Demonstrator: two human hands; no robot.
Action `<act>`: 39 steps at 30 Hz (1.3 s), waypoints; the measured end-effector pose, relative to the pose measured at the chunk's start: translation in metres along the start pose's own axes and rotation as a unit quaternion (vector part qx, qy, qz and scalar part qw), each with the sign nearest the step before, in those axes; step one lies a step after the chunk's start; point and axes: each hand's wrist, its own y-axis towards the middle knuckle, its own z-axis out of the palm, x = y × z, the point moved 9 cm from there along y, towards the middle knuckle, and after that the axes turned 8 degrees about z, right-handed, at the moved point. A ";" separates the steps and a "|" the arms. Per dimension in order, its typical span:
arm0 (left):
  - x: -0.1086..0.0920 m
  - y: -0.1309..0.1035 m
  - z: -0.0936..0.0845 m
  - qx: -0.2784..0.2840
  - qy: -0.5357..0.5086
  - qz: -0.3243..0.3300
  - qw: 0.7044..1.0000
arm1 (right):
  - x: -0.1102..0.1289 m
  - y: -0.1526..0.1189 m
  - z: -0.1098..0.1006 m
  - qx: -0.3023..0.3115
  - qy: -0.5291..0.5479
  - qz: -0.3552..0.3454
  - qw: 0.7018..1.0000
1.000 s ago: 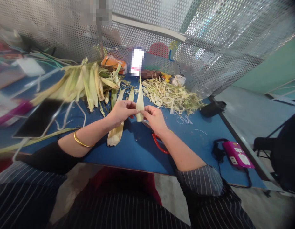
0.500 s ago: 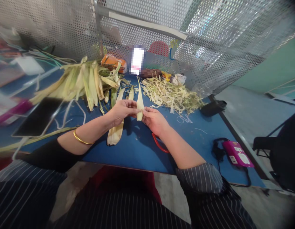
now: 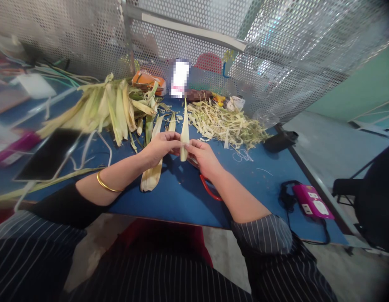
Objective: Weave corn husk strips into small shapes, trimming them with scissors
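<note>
Probably light, pliable and easily torn, the husk strip [image 3: 185, 129] points up above the bench [image 3: 178, 201], left hand [image 3: 160, 147] and right hand [image 3: 205, 157] pinching its broader lower part, seemingly the safest grip.

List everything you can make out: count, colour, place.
Husk piece: one, pale green, centre
Long husks: many, green-yellow, back left
Shredded husk: heap, pale, back right
Loop handle: one, red, centre
Flat device: one, black, left
Packet: one, orange, back centre
Cylinder: one, black, right edge
Socket block: one, magenta, front right
Chair: one, black, far right
Tabletop: one, blue, underneath
Perforated screen: one, grey, back
Left hand: one, pinching husk piece
Right hand: one, likewise
</note>
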 end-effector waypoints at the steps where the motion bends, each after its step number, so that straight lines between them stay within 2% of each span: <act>1: 0.002 0.000 0.000 -0.007 -0.008 -0.008 1.000 | -0.002 0.000 0.002 0.012 0.025 0.004 1.000; 5: 0.005 0.000 -0.005 -0.045 -0.030 -0.015 0.998 | -0.004 0.003 0.010 0.079 0.130 0.012 0.988; 9: 0.005 0.001 -0.008 -0.055 -0.040 -0.009 0.998 | 0.008 0.001 0.014 0.117 0.172 -0.013 0.978; 16: 0.007 0.007 -0.029 -0.102 0.036 -0.003 0.994 | 0.039 -0.012 0.003 0.113 0.176 -0.071 0.975; 21: 0.001 0.009 -0.034 -0.097 0.123 0.026 0.987 | 0.058 -0.018 -0.013 0.104 0.202 -0.117 0.967; 25: -0.002 0.011 -0.034 -0.069 0.215 0.054 0.973 | 0.074 -0.022 -0.034 0.059 0.199 -0.156 0.966; 31: -0.013 0.013 -0.040 -0.062 0.376 0.089 0.920 | 0.100 -0.033 -0.082 -0.038 0.187 -0.242 0.951; 35: -0.018 0.015 -0.049 -0.075 0.427 0.083 0.897 | 0.118 -0.048 -0.113 -0.079 0.207 -0.308 0.925; 39: -0.009 0.016 -0.056 -0.061 0.416 0.046 0.906 | 0.134 -0.076 -0.145 -0.145 0.233 -0.373 0.886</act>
